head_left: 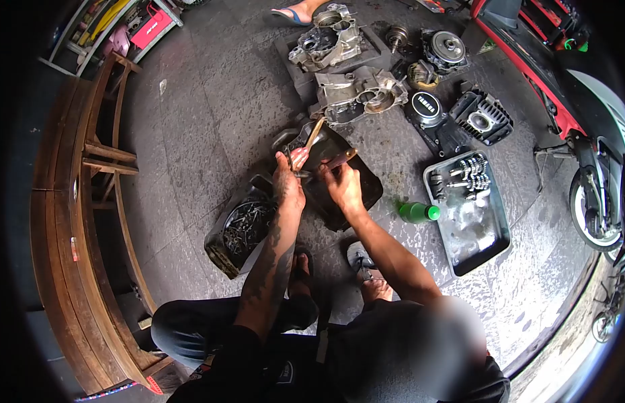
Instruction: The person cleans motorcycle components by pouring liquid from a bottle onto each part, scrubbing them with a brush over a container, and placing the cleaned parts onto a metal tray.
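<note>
My left hand is closed around a small dark metal part, mostly hidden by the fingers. A light wooden handle slants up beside its fingertips; whether the hand touches it I cannot tell. Close by on the right, my right hand grips a brown-handled tool, its working end pointing toward the metal part and hard to make out. Both hands are over a dark, dirty metal pan on the floor. Left of it sits a container full of bolts and small metal pieces.
Engine casings, a Yamaha cover and a finned cylinder lie ahead. On the right are a green bottle and a tray holding gears. A wooden bench stands left, a motorcycle right. Another person's foot shows at the top.
</note>
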Demonstrator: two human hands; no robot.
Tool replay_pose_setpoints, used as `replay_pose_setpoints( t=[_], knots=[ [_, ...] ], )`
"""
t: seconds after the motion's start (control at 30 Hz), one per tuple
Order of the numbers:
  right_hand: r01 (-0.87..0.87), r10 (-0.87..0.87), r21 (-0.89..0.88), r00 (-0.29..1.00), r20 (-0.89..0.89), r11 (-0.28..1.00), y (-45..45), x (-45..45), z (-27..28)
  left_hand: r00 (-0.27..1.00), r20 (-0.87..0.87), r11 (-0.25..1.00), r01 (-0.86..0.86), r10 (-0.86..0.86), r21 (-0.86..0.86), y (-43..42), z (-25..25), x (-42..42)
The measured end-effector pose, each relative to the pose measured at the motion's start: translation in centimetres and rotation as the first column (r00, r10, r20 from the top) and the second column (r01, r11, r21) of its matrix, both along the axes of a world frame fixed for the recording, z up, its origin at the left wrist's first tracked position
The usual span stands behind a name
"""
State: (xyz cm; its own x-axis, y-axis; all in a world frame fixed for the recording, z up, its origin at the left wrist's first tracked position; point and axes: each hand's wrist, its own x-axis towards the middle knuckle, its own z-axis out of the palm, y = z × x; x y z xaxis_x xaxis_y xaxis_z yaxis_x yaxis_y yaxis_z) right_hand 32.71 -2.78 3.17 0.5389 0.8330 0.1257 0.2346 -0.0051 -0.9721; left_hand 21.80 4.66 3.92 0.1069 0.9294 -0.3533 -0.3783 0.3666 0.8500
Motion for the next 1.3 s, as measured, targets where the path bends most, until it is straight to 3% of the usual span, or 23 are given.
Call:
replay_pose_setpoints(
  t=[0.1, 0.13, 0.17, 0.2, 0.37, 0.43, 0.47, 0.5, 0.57, 0.6, 0.63, 0.73, 0.83, 0.87, 0.93, 0.97, 1.03, 1.1, 1.17, 1.23, 1.3],
  knots=[
    [-0.007, 0.077, -0.208, 0.941, 0.33, 0.978, -0.3, 1.6, -3.1, 1.0, -0.001, 0.999, 0.016, -0.016, 0.028, -0.2, 0.0, 0.3],
    [-0.039, 0.207, -0.402, 0.899, 0.385, 0.915, -0.5, 2.3, -3.7, 0.999, -0.003, 0.999, 0.052, -0.052, -0.001, -0.4, 0.6, 0.6],
    [-0.045, 0.274, -0.477, 0.864, 0.422, 0.878, -0.6, 2.8, -4.2, 0.996, -0.003, 0.996, 0.089, -0.089, -0.029, -0.7, 1.3, 0.8],
    [-0.027, 0.26, -0.494, 0.875, 0.41, 0.869, -0.5, 3.0, -3.8, 0.989, -0.096, 0.994, 0.111, -0.112, -0.012, -0.9, 1.6, 1.0],
    [-0.014, 0.238, -0.522, 0.9, 0.366, 0.853, -1.4, 3.0, -2.9, 0.993, -0.053, 0.994, 0.103, -0.101, 0.033, -0.8, 1.1, 1.0],
    [-0.108, 0.44, -0.668, 0.826, 0.352, 0.737, -2.5, 2.6, -3.1, 0.987, 0.158, 1.0, 0.024, -0.025, 0.005, -0.5, 0.4, 0.7],
    [-0.036, 0.313, -0.592, 0.874, 0.371, 0.805, -2.7, 2.4, -3.3, 0.983, 0.181, 1.0, 0.02, -0.017, -0.018, -0.1, 0.2, 0.5],
    [-0.034, 0.311, -0.59, 0.874, 0.374, 0.807, -2.4, 2.6, -1.9, 0.983, 0.183, 1.0, 0.022, -0.018, -0.016, 0.1, 0.1, 0.6],
    [0.01, 0.025, -0.283, 0.992, 0.123, 0.959, -1.9, 2.4, 0.3, 0.951, 0.308, 0.999, -0.008, 0.018, -0.033, -0.1, -0.1, 0.5],
    [0.022, -0.033, -0.102, 0.993, -0.111, 0.995, -1.4, 1.9, 0.8, 0.944, 0.328, 1.0, -0.014, 0.014, -0.001, -0.3, -0.5, 0.5],
    [0.04, -0.043, -0.021, 0.978, -0.203, 0.999, -1.1, 1.4, 3.0, 0.946, 0.324, 1.0, -0.01, 0.009, 0.001, -0.5, -0.1, 0.8],
    [0.054, -0.062, -0.064, 0.989, -0.136, 0.996, -0.7, 0.4, 6.2, 0.962, 0.271, 1.0, 0.026, -0.021, -0.016, -1.0, 0.6, 1.1],
    [0.085, -0.081, 0.032, 0.99, -0.113, 0.996, -0.6, -0.1, 3.9, 0.984, 0.163, 0.992, -0.057, 0.075, -0.115, -1.4, 2.1, 1.8],
    [0.087, -0.082, 0.033, 0.99, -0.114, 0.996, -0.8, 0.0, 3.0, 0.966, 0.258, 0.999, 0.021, -0.012, -0.034, -0.6, -0.1, 1.0],
    [0.024, -0.011, -0.112, 0.993, 0.114, 0.993, -1.3, 0.7, 1.6, 0.961, 0.276, 0.998, 0.034, -0.02, -0.046, -0.1, -0.9, 0.5],
    [0.052, -0.037, -0.096, 0.988, 0.153, 0.994, -1.2, 0.9, 0.6, 0.956, 0.293, 0.997, 0.046, -0.027, -0.059, 0.2, -1.1, 0.3],
    [0.134, -0.112, 0.11, 0.977, -0.182, 0.985, -1.1, 0.8, 2.8, 0.973, 0.229, 0.997, -0.01, 0.026, -0.073, -0.4, 0.2, 1.0],
    [0.133, -0.133, -0.003, 0.983, -0.129, 0.991, -1.4, 0.5, 6.6, 0.964, 0.256, 0.997, 0.073, -0.078, 0.028, -0.7, 0.4, 1.2],
    [0.107, -0.097, 0.08, 0.988, -0.119, 0.991, -1.2, -0.3, 7.4, 0.981, 0.191, 0.999, 0.04, -0.038, -0.01, -1.1, 0.4, 1.8],
    [0.067, -0.057, 0.092, 0.993, -0.104, 0.994, -1.3, -0.1, 5.9, 0.93, 0.364, 0.997, -0.036, 0.059, -0.07, -1.1, 0.1, 2.2],
    [0.056, -0.055, -0.003, 0.994, 0.094, 0.998, -1.3, 0.8, 1.8, 0.954, 0.298, 0.999, -0.028, 0.034, -0.026, -0.8, 0.1, 2.0]
  ],
)
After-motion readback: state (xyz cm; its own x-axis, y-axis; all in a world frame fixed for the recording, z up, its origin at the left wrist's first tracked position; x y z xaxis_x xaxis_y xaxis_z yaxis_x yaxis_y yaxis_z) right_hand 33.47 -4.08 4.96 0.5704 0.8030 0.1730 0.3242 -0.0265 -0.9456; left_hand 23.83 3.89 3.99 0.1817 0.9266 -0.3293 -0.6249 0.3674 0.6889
